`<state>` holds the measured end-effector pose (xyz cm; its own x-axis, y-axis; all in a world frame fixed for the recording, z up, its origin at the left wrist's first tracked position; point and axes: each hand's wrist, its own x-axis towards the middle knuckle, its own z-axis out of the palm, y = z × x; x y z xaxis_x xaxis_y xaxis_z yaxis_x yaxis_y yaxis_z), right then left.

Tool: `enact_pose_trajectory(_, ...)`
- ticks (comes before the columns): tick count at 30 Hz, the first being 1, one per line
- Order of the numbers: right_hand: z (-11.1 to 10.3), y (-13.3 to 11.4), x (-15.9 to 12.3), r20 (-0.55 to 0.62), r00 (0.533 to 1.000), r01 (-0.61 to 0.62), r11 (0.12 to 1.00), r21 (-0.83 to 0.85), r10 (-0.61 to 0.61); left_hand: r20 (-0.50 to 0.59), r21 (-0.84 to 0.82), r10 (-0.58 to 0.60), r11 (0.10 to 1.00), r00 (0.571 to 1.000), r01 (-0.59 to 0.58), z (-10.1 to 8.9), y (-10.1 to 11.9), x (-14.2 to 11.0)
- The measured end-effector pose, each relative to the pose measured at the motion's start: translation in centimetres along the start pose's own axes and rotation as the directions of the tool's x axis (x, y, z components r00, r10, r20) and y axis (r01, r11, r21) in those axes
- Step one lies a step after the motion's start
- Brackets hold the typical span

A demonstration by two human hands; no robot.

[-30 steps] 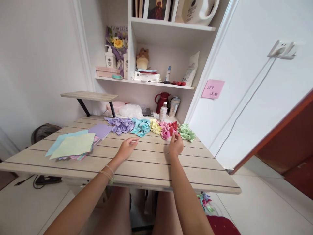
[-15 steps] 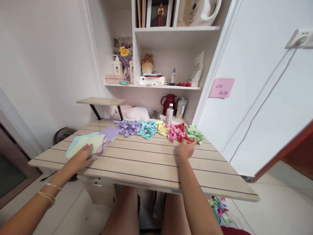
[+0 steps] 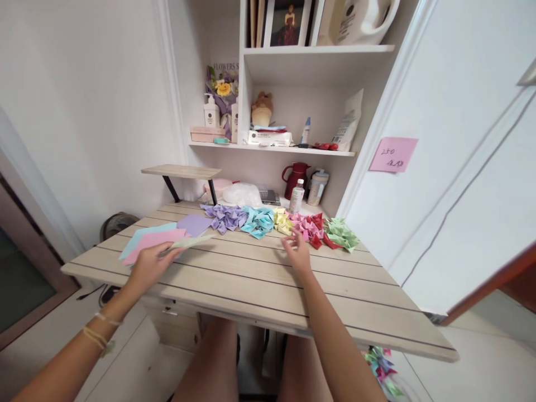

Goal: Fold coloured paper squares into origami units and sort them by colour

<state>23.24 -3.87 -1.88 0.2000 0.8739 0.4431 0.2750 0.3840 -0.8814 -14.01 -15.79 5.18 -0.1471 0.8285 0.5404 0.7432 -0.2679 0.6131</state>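
My left hand (image 3: 154, 266) pinches a pale green sheet of paper (image 3: 191, 241), lifted and tilted over the paper stack. Beneath it lie a pink sheet (image 3: 151, 241), a light blue sheet (image 3: 133, 241) and a purple sheet (image 3: 194, 225). My right hand (image 3: 297, 252) is in the air with its fingers apart and nothing in them, just in front of the folded pieces. Those lie in colour groups along the back: purple (image 3: 224, 218), blue (image 3: 258, 221), yellow (image 3: 282, 221), pink (image 3: 307, 224), red (image 3: 330, 241) and green (image 3: 341, 234).
A clear bottle (image 3: 296, 196), a red jug (image 3: 296, 178) and a tumbler (image 3: 317, 187) stand behind the folded pieces. A small raised shelf (image 3: 181, 171) is at the back left. More folded pieces (image 3: 381, 365) sit below the table's right side.
My left hand has picked the pale green sheet off the stack, baring the pink one. My right hand has moved left, away from the red and green pieces. The camera view has shifted slightly left.
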Motion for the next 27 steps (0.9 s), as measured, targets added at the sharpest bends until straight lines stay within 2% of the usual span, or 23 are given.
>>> enact_pose_trajectory(1,0.4,-0.2,-0.2,0.125,0.992,-0.018,0.997,0.072,0.009,-0.018,-0.137,-0.041,0.99,0.999,0.038,1.0,1.3,0.5)
enact_pose_trajectory(3,1.1,-0.6,-0.6,0.38,0.925,-0.112,0.97,0.216,0.022,0.02,-0.436,-0.117,0.892,0.993,0.114,3.5,3.8,1.6)
enact_pose_trajectory(4,1.3,-0.9,-0.8,0.468,0.883,-0.17,0.946,0.277,0.022,0.069,-0.538,-0.141,0.828,0.988,0.156,5.0,4.8,2.2)
enact_pose_trajectory(6,1.5,-1.3,-1.0,0.562,0.826,-0.277,0.891,0.36,0.03,0.185,-0.677,-0.16,0.694,0.97,0.244,8.4,6.3,3.2)
enact_pose_trajectory(8,1.6,-1.4,-1.1,0.572,0.818,-0.352,0.837,0.42,0.057,0.301,-0.768,-0.135,0.552,0.944,0.324,12.0,7.1,3.8)
enact_pose_trajectory(10,1.5,-1.3,-0.9,0.563,0.821,-0.388,0.821,0.419,0.101,0.398,-0.802,-0.1,0.445,0.912,0.399,15.2,7.3,3.9)
enact_pose_trajectory(13,1.5,-0.5,-0.4,0.44,0.877,-0.378,0.841,0.387,0.191,0.515,-0.772,-0.076,0.392,0.854,0.5,18.7,6.7,3.8)
enact_pose_trajectory(16,1.6,0.3,0.1,0.294,0.925,-0.35,0.846,0.403,0.243,0.546,-0.738,-0.1,0.412,0.832,0.534,20.2,5.6,4.1)
enact_pose_trajectory(18,1.6,0.7,0.3,0.271,0.924,-0.363,0.84,0.404,0.269,0.538,-0.726,-0.145,0.421,0.83,0.544,20.4,4.8,4.4)
enact_pose_trajectory(20,1.6,0.8,0.4,0.3,0.912,-0.389,0.822,0.417,0.279,0.519,-0.73,-0.19,0.409,0.834,0.548,20.2,4.3,4.6)
enact_pose_trajectory(23,1.6,0.7,0.4,0.366,0.895,-0.41,0.793,0.451,0.255,0.489,-0.777,-0.232,0.323,0.841,0.54,19.8,4.1,4.8)
enact_pose_trajectory(27,1.6,0.5,0.0,0.414,0.887,-0.375,0.842,0.387,0.205,0.577,-0.779,-0.186,0.165,0.795,0.604,19.5,4.2,4.8)
